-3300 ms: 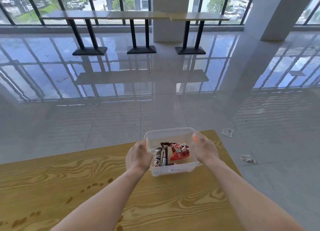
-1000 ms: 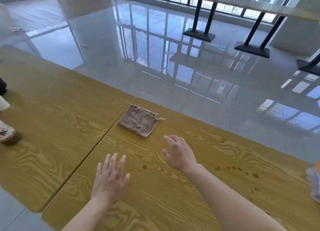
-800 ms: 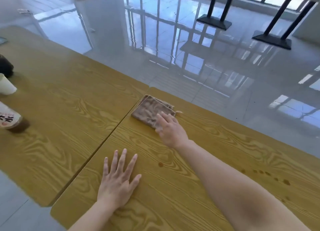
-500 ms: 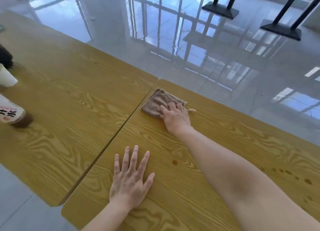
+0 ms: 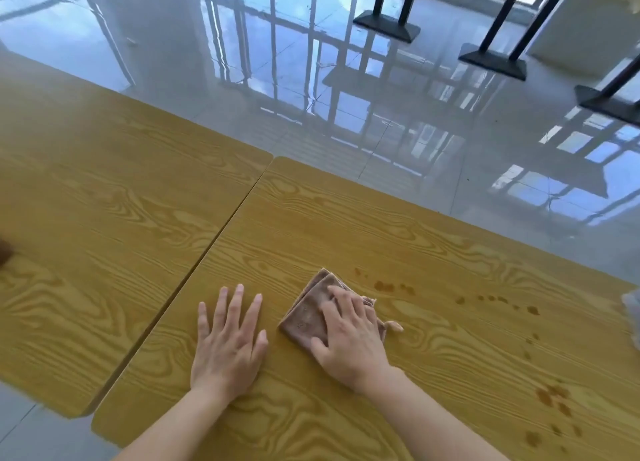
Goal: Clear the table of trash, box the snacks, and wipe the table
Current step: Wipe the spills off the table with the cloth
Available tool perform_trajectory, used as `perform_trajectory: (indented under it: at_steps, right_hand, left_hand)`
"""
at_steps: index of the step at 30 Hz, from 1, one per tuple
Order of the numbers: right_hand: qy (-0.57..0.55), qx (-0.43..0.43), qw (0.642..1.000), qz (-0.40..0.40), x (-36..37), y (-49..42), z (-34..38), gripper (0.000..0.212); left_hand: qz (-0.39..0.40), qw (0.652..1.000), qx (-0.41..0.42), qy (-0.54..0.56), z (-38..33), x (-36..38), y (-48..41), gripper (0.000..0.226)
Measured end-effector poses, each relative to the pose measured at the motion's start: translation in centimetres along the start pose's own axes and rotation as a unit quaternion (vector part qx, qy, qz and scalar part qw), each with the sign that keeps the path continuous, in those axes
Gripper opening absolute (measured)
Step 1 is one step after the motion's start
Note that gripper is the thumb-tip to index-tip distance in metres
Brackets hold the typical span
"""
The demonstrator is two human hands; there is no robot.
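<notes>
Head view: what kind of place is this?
Probably a canteen or café hall: yellow wood-grain tables set edge to edge, black pedestal table legs behind, and a glossy grey tiled floor reflecting window frames.

Toward the table's point(image 5: 346, 225) left edge the cloth point(image 5: 306, 317) lies under the right hand point(image 5: 349, 343), the left hand point(image 5: 227, 343) just left of it, and spots point(image 5: 384, 286), perhaps spills, to its right.

The right hand point(image 5: 349, 343) hides part of the brown cloth point(image 5: 304, 317)
</notes>
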State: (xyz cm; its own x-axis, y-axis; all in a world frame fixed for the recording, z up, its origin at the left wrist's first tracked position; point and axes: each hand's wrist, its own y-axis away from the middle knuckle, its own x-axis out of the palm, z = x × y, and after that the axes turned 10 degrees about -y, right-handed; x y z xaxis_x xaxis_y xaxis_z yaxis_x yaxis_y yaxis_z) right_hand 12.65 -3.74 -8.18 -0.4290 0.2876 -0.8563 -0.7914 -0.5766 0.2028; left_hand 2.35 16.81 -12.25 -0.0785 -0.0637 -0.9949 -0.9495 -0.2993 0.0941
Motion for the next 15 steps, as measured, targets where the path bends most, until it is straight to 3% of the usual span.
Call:
perform_trajectory:
  at_steps: [2,8,15]
  right_hand:
    - [0.016,-0.019,1.000,0.005,1.4,-0.5,-0.2,0.065]
    - [0.043,0.001,0.998,-0.040,2.6,7.0,-5.8,0.060]
    - [0.085,0.173,0.977,-0.093,-2.1,20.5,-16.4,0.056]
  left_hand:
    - [-0.012,1.000,0.004,0.021,0.1,0.1,0.0,0.065]
    - [-0.021,0.995,0.085,0.043,-4.3,0.3,1.3,0.063]
    - [0.002,0.984,0.178,-0.015,-14.9,1.0,2.0,0.070]
